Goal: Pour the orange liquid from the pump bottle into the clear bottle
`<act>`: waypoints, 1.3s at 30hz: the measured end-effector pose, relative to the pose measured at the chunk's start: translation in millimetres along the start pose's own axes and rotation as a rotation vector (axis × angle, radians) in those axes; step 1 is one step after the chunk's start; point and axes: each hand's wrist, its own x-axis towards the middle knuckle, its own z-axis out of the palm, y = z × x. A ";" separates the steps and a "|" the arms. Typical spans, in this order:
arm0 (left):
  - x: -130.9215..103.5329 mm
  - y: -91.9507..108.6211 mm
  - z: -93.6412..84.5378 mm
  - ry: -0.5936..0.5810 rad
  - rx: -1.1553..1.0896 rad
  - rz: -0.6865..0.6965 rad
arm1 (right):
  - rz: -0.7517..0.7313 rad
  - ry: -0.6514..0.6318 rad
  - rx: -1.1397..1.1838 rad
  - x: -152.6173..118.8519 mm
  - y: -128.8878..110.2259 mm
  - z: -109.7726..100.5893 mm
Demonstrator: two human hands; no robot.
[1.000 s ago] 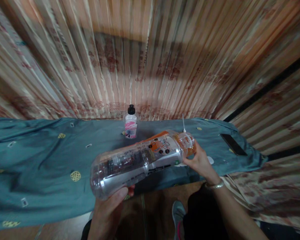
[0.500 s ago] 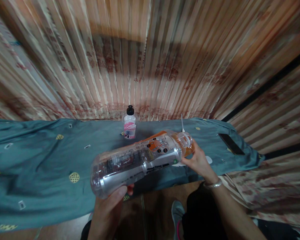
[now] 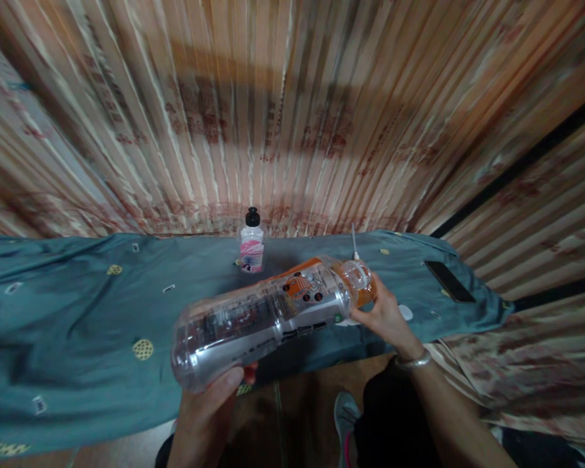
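A large clear bottle (image 3: 268, 318) lay tilted across the lower middle of the frame, its base at the left, its neck higher at the right, above a green cloth (image 3: 102, 312). The left hand (image 3: 209, 396) came up from the bottom edge, left of centre, and held the bottle near its base, the thumb along the lower side and a fingertip showing just past it. The right hand (image 3: 383, 312) reached in from the lower right, the forearm slanting up and leftward, a bracelet (image 3: 413, 362) round the wrist. It was closed on the neck end, the thumb below the neck; the other fingers were partly hidden. A small bottle (image 3: 252, 250) with a black top stood upright near the centre, and a phone (image 3: 449, 281) lay at the right.
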 end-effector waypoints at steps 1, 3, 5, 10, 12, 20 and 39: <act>-0.1 0.4 0.2 0.006 -0.009 -0.005 | -0.001 0.001 -0.004 0.1 0.3 0.1; 0.3 0.6 0.4 0.010 -0.021 -0.013 | -0.004 0.016 -0.018 0.0 1.2 0.4; 1.3 0.0 0.2 0.004 -0.015 -0.004 | -0.001 0.027 -0.025 -0.3 2.0 0.7; 3.3 -4.2 -2.5 -0.003 -0.006 -0.007 | 0.017 0.009 -0.008 -0.6 1.2 0.6; 3.6 -5.8 -3.5 0.011 -0.009 -0.015 | 0.013 0.007 -0.002 -0.5 0.7 0.5; 4.6 -4.0 -0.8 0.014 -0.026 0.006 | 0.006 0.006 0.009 -0.7 0.1 1.2; 13.5 -7.5 -6.4 -0.049 -0.011 0.009 | -0.019 0.010 0.019 -0.9 1.3 1.4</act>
